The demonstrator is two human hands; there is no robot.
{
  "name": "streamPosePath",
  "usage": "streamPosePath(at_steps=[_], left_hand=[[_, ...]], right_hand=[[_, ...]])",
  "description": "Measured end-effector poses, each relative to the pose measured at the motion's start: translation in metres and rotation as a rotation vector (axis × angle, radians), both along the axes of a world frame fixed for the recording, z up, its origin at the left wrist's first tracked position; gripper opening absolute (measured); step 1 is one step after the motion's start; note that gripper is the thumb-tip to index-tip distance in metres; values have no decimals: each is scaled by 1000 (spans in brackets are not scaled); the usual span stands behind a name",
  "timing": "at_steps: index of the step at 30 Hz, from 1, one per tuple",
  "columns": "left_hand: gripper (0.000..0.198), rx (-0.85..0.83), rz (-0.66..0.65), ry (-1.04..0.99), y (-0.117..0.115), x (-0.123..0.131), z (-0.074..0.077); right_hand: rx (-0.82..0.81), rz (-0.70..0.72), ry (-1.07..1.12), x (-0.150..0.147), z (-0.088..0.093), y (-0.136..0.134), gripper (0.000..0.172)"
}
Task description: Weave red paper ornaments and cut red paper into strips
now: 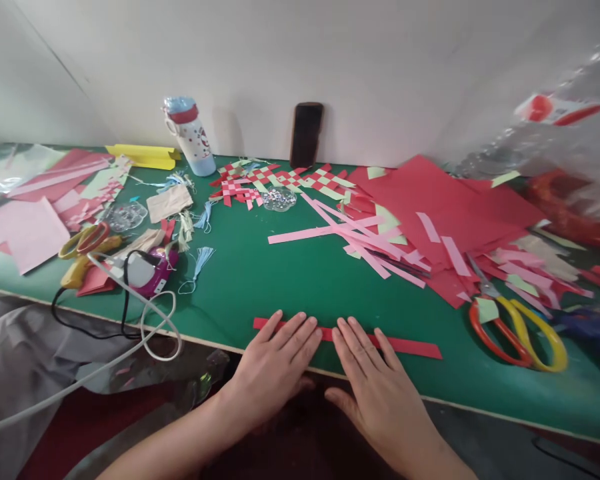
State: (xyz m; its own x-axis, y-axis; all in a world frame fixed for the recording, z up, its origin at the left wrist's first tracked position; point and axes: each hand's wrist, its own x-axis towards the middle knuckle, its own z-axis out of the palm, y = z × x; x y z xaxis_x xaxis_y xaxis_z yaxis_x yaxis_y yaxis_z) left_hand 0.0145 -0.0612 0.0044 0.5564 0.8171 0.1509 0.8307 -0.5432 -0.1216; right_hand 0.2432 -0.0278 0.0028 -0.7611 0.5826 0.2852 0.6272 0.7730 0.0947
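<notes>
A green worktop runs along a white wall, strewn with red paper sheets. On the right, a clear plastic bag holds something red. At the far edge stands a white water bottle with a red band, its contents hidden. At the near edge, the left hand and right hand lie open, flat and side by side, fingers spread, pressing a long red paper strip down; this even pressure keeps it straight.

a long red paper strip on a green tabletop, red-and-pink woven paper strips in a checkered pattern, and orange-and-yellow-handled scissors.
</notes>
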Motion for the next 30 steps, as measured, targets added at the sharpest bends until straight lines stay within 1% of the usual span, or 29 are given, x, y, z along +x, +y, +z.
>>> streamPosePath(at_steps=[2,5,9,13,19,22,24,26,27,30], left_hand=[[65,-6,28,-28,-6,-11,3],[64,-20,94,-61,-14,-28,6],[60,-11,157,-79,-22,-41,4],[54,18,207,-85,-26,-43,0],[64,20,256,-68,-31,-36,-2],[64,44,269,-80,-31,-34,-1],[62,56,266,-78,-31,-33,-2],[61,57,257,-71,-31,-34,-2],[59,56,254,-70,-32,-34,-3],[54,66,251,-78,-33,-35,-5]], right_hand=[[4,-8,-6,-1,1,0,73],[-2,-26,-16,-4,1,-1,75],[-7,-37,-31,-4,0,-1,77],[3,-36,-28,-5,0,0,78],[-3,-49,-32,-3,-2,-1,79],[-3,-53,-19,-4,0,-3,79],[-13,-78,-5,-10,3,-4,78],[-39,-90,8,-22,7,-5,76],[-58,-76,10,-31,9,-5,74],[-122,22,15,-59,14,-4,70]])
